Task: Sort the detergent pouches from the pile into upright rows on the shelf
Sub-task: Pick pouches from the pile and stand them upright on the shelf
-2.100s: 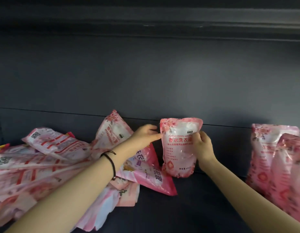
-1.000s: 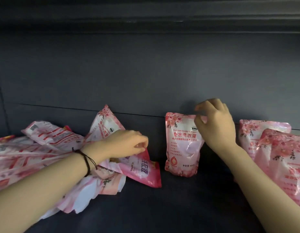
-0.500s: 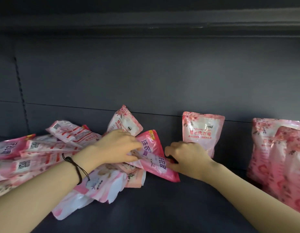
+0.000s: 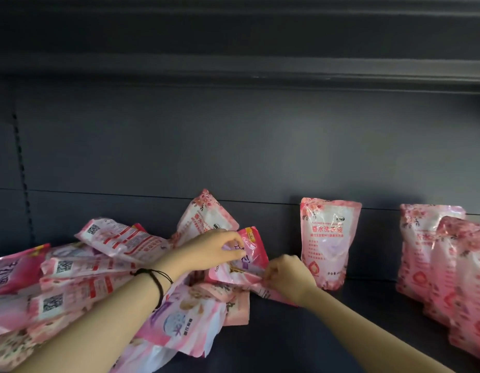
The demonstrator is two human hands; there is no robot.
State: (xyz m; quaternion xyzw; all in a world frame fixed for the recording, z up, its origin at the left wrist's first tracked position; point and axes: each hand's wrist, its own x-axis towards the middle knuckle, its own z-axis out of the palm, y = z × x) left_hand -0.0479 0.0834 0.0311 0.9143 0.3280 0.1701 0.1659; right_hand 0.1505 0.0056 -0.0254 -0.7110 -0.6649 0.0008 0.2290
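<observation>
1. Two hands meet on one glossy magenta-pink plastic detergent pouch (image 4: 251, 255), which lies tilted at the right edge of the pile, its top corner pointing up and right.
2. On the upper left edge of that pouch, the fingers (image 4: 233, 244) of the left hand (image 4: 210, 250) are curled narrow and pinch it; a thin black cord bracelet (image 4: 157, 278) circles the wrist.
3. At the lower right corner of the same pouch, the right hand (image 4: 288, 278) is closed tight, gripping the edge, knuckles toward the camera.
4. Behind the left hand, a pale pink flowered pouch (image 4: 206, 219) leans tilted against the dark grey back panel (image 4: 233, 146), partly hidden by the hand.
5. Many more pink and white pouches form a loose heap (image 4: 72, 273) to the left, lying flat and overlapping, several showing QR codes; some lie under the left forearm.
6. Just right of the right hand, a single pale pink pouch with red Chinese lettering (image 4: 327, 243) stands upright against the back panel, apart from the heap.
7. Further right, well apart, a row of upright pink flowered pouches (image 4: 446, 259) stands one in front of another, cut off by the frame edge.
8. All of these rest on the dark grey shelf (image 4: 327, 332), whose floor is bare between the lone pouch and the row.
</observation>
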